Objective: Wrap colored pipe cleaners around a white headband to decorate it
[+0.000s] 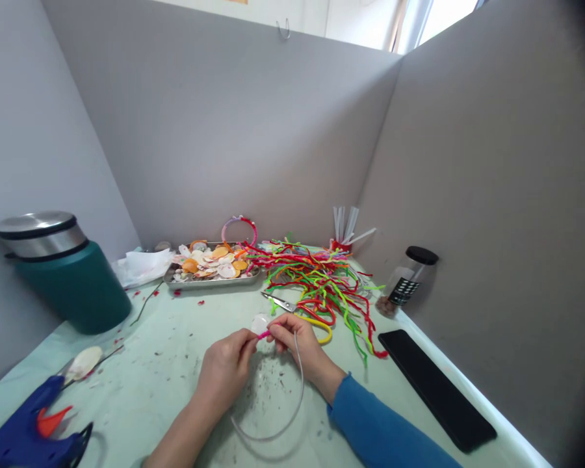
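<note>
Both hands were low over the counter, near its front. The left hand had its thumb and finger pinched together on one end of a short pink bit. The right hand was pinched too, with its thumb and fingers close together at the other end of the pink bit. So the pink bit was right between the two hands. A pale, bendy band came out by the right hand and curved down and round toward the left arm. I could not tell if the pink bit was wrapped around the band or just lay against it, because the fingers hid the join.

It looked like fuzzy string was being put on the band. To do that well, one hand needed to hold the band still while the other kept the string snug. Each turn was best set just beside the last one, with no gaps and no lumps. The loose curve of the band had to stay out of the way. The scissors lay just past the right hand, so it was good to watch for their point.
</note>
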The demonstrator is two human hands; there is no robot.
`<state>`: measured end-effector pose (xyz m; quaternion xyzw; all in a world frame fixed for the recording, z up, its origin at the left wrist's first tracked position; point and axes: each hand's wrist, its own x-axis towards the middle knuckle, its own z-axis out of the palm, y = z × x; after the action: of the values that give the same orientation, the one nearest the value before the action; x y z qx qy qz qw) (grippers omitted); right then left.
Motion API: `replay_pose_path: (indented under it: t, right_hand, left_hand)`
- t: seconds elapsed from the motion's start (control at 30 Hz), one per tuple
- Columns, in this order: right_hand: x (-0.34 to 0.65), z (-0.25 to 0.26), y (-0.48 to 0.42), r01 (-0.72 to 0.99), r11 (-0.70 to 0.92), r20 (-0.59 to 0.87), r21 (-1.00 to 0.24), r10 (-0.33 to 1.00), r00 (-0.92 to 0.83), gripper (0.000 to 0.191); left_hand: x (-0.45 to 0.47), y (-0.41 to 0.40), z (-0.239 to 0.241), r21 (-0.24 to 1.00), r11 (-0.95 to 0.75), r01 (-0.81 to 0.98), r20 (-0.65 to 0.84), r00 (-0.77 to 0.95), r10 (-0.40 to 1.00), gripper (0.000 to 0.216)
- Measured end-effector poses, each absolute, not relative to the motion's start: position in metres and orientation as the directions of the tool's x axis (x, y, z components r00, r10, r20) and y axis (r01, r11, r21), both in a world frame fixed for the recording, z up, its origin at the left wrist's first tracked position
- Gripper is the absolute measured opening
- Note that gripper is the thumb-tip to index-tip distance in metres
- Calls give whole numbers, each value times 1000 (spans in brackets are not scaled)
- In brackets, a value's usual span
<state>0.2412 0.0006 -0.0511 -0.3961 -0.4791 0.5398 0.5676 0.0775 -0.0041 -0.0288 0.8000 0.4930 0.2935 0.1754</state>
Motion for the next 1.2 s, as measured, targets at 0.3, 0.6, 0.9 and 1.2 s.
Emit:
replay_pose_path:
  t: [0.3,0.6,0.9,1.2]
  right_hand:
    - [242,-49,-2,-292,118,128,-949,992,-17,20]
    - [245,-46,-8,-258,135,161,-957,984,-81,28]
    - [318,-9,-46,639,138,332,-757,923,193,20]
    - [387,-16,-43,814,-430,298,-392,778,554,16]
  left_hand:
    - [82,3,-34,923,-149,355,15,353,935,36]
    - [79,-1,-32,982,187,20,-174,476,862,36]
    - [78,2,-33,970,242,2,-213,477,853,35]
    - [80,2,-34,977,215,7,-190,499,846,38]
